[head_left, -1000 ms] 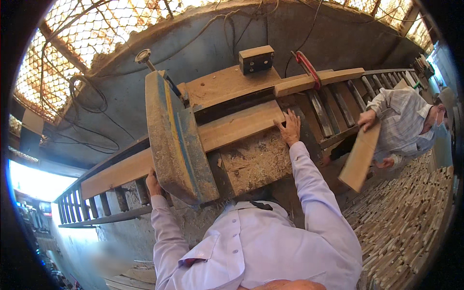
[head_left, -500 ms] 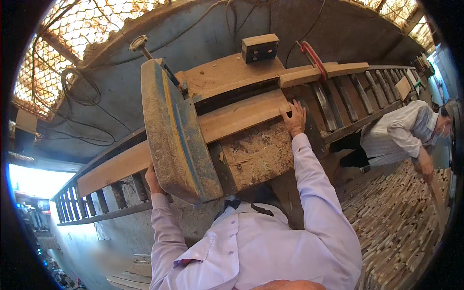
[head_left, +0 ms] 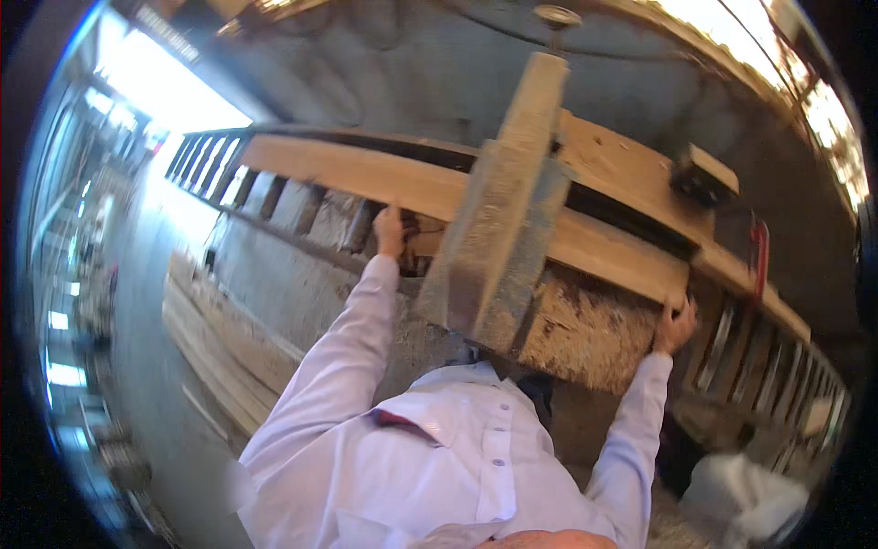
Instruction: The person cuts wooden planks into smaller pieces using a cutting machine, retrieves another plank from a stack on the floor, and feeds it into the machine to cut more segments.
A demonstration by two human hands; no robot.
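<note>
A long wooden board point(head_left: 366, 178) lies on the machine bed and passes beneath a dusty hood point(head_left: 498, 197) with blue sides. On the board's left stretch, my left hand point(head_left: 390, 231) grips its near edge with curled fingers, a short way from the hood. My right hand point(head_left: 675, 328) is at the near corner of the board's right end, its thumb and fingers bent around that corner. The far edge of the board runs along a dark fence. The blade or cutter is hidden by the hood.
Sawdust and chips cover the bed plate point(head_left: 585, 325) before me. Roller frames extend left and right point(head_left: 759, 357). A red clamp point(head_left: 759, 256) holds a wooden strip at right, near a dark block point(head_left: 704, 178). Planks point(head_left: 219, 339) lie at left; a co-worker's pale shirt point(head_left: 745, 494) shows lower right.
My view has swung left. My left hand has moved left along the board, away from the hood. My right hand stays at the board's right end, its fingers now more bent.
</note>
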